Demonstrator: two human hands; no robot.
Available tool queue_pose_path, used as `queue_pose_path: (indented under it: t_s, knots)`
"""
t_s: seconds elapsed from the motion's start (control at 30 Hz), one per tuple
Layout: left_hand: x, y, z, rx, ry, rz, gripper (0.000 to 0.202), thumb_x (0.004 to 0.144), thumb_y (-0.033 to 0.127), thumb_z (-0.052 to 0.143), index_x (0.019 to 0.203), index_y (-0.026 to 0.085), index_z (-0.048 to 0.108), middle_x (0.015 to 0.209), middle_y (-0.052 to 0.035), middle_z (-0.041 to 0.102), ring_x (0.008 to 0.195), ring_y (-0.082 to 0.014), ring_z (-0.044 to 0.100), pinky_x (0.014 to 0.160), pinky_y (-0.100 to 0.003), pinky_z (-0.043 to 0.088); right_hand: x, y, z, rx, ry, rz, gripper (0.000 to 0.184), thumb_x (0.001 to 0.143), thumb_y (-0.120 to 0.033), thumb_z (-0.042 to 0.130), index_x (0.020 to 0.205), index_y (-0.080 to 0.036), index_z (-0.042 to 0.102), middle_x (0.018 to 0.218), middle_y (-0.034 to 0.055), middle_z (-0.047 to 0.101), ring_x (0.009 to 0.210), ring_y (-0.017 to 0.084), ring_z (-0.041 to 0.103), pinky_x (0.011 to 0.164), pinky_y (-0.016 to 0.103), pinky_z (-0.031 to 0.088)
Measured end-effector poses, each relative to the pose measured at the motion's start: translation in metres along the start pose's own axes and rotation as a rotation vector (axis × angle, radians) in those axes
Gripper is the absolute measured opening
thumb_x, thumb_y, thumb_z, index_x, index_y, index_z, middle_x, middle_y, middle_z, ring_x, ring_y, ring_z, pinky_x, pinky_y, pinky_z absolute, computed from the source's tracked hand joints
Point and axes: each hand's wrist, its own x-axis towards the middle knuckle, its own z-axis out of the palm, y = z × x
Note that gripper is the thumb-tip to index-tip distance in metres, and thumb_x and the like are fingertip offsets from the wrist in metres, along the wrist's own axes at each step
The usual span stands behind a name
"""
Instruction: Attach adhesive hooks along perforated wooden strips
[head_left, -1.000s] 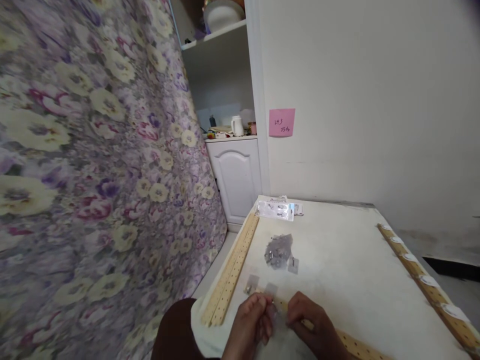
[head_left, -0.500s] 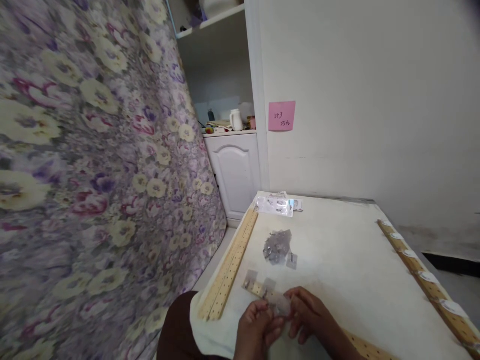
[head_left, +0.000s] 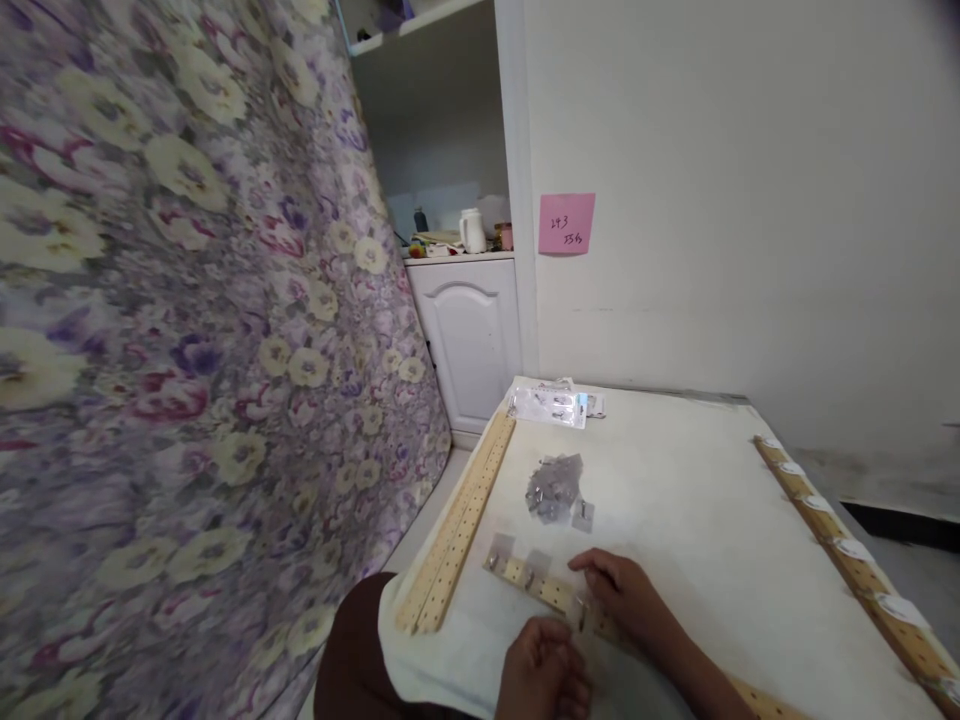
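A perforated wooden strip (head_left: pixel 551 591) lies slantwise near the front of the white-topped table. Small clear bags (head_left: pixel 537 565) with metal bits hang on it or lie against its left part. Another clear bag (head_left: pixel 580 612) with a metal bit is at the strip between my hands. My left hand (head_left: pixel 544 668) is just below that bag with its fingers curled; what they hold, if anything, is hidden. Over the strip, right of the bag, is my right hand (head_left: pixel 619 597), its fingers apart and the index stretched leftward. I see nothing held in it.
A pile of small clear bags (head_left: pixel 555 487) lies mid-table, a single bag (head_left: pixel 583 516) beside it. Perforated wooden strips (head_left: pixel 461 530) run along the left edge; another strip (head_left: pixel 840 545) with round white pieces lines the right. Clear packaging (head_left: pixel 551 407) is at the back.
My hands have come away from the clear bag they both held; it is now at the wooden strip. The right hand has moved up, the left slightly right and down.
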Motion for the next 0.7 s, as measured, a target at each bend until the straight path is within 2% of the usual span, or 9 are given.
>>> queue_pose_path:
  t_s: [0.13, 0.23, 0.47, 0.7]
  knots:
    - [-0.009, 0.015, -0.006, 0.483, 0.128, 0.344, 0.013, 0.079, 0.033, 0.057, 0.077, 0.02, 0.056, 0.064, 0.0025, 0.055, 0.059, -0.0128, 0.052, 0.056, -0.024, 0.039, 0.008, 0.008, 0.005, -0.031, -0.012, -0.003, 0.033, 0.08, -0.023, 0.04, 0.093, -0.019, 0.07, 0.092, 0.0069, 0.073, 0.088, 0.022, 0.065, 0.083, 0.035, 0.047]
    - [-0.013, 0.024, -0.006, 0.708, 0.14, 0.503, 0.013, 0.084, 0.025, 0.051, 0.077, 0.021, 0.061, 0.077, -0.0028, 0.061, 0.074, -0.0168, 0.056, 0.07, -0.025, 0.042, 0.009, 0.014, 0.012, -0.029, -0.009, -0.013, 0.033, 0.08, -0.023, 0.04, 0.093, -0.018, 0.07, 0.095, 0.0076, 0.073, 0.091, 0.022, 0.065, 0.085, 0.035, 0.047]
    - [0.001, 0.017, -0.007, 0.82, 0.142, 0.533, 0.018, 0.089, 0.03, 0.049, 0.084, 0.024, 0.065, 0.086, -0.0054, 0.064, 0.081, -0.0191, 0.059, 0.074, -0.026, 0.043, 0.007, 0.024, 0.022, -0.083, 0.008, 0.0, 0.032, 0.081, -0.021, 0.041, 0.098, -0.017, 0.067, 0.101, 0.0083, 0.071, 0.098, 0.021, 0.063, 0.089, 0.034, 0.045]
    - [0.009, 0.018, -0.008, 0.814, 0.143, 0.541, 0.016, 0.088, 0.027, 0.05, 0.084, 0.024, 0.065, 0.086, -0.0052, 0.065, 0.081, -0.0191, 0.059, 0.075, -0.027, 0.043, 0.008, 0.026, 0.026, -0.127, 0.04, 0.065, 0.029, 0.081, -0.023, 0.043, 0.099, -0.021, 0.066, 0.103, 0.006, 0.071, 0.099, 0.021, 0.063, 0.088, 0.034, 0.044]
